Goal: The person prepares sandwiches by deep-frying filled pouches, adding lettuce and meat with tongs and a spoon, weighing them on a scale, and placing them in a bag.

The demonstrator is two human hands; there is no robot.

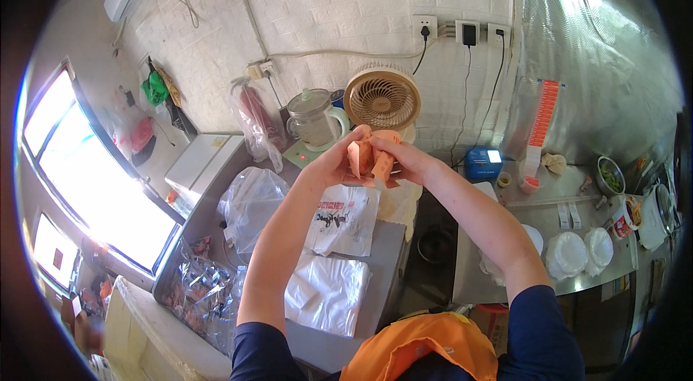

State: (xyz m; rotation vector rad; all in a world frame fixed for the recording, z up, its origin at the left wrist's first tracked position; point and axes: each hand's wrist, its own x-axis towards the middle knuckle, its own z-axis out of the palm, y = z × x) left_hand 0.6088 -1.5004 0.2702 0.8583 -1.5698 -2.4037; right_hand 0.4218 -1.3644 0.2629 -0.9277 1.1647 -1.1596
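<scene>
Out in front of me, my left hand (341,159) and my right hand (407,158) both grip creased orange printed paper (382,163). Its edges curl and stick out between my fingers; whether it is one piece or several I cannot tell. Just beyond my hands stands a beige round fan (382,98). Under my left forearm, a white printed plastic bag (346,229) lies on the grey table (387,237). Closer to me there is a stack of white plastic bags (330,294). A clear plastic bag (253,208) bulges to the left of that forearm.
A glass kettle (314,118) stands behind my left hand. A dark gap (433,243) separates the table from a steel counter (552,208). This counter carries a blue device (483,163), plastic-wrapped bowls (566,255) and a metal bowl of greens (610,175). Cords hang from wall sockets.
</scene>
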